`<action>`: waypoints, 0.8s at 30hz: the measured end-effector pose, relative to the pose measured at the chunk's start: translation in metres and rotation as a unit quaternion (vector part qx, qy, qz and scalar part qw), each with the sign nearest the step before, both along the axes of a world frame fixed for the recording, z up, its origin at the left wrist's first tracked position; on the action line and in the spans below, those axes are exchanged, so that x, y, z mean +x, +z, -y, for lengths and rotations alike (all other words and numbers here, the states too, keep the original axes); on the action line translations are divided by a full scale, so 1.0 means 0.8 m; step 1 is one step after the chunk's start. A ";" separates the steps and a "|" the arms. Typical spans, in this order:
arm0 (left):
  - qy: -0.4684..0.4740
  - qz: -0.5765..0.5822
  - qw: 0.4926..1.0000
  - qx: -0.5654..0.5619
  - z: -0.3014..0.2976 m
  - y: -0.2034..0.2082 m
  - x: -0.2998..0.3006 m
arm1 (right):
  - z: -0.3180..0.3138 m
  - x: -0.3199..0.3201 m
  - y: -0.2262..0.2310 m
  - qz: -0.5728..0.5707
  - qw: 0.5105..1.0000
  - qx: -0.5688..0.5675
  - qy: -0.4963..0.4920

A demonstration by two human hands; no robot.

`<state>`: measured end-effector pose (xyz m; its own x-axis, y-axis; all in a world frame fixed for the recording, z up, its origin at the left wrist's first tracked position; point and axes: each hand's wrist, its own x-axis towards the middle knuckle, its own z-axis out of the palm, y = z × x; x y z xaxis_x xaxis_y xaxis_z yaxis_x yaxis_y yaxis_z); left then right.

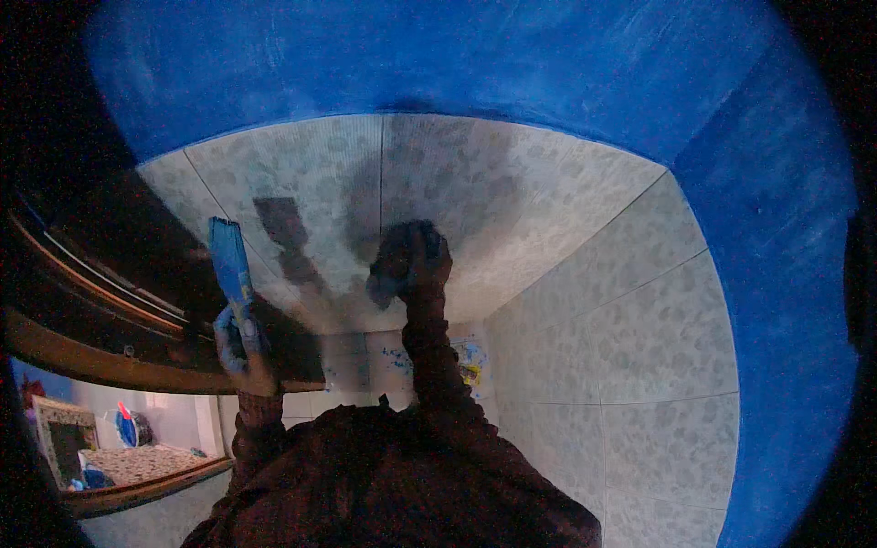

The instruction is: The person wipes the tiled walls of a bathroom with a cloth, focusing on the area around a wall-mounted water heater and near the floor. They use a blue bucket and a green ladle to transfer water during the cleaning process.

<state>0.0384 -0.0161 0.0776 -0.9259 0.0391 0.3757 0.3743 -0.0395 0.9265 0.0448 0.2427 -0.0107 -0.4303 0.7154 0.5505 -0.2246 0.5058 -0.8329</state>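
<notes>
My left hand (239, 342), stained with blue paint, is closed round the handle of a flat paintbrush (228, 260). Its wide end is coated in blue and points up, beside the tiled wall (311, 164). Farther right, my right hand (427, 260) is raised against the tiles, with its fingers bent over a dark crumpled rag (391, 265). A greyish corner of the rag hangs below the fingers. The detail there is dim. Shadows of the hand and the brush fall on the tiles.
Blue-painted wall (438, 55) borders the tiles above and at the right. A tiled side wall (630, 338) meets them in a corner. Dark wooden framing (110, 361) stands at the left; through an opening shows a patterned bed (146, 464). Blue spatters mark the floor around a yellowish item (470, 374).
</notes>
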 end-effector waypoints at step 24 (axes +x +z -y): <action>0.003 -0.065 0.995 -0.079 -0.006 -0.032 0.018 | -0.066 0.042 -0.050 0.011 0.988 0.126 -0.091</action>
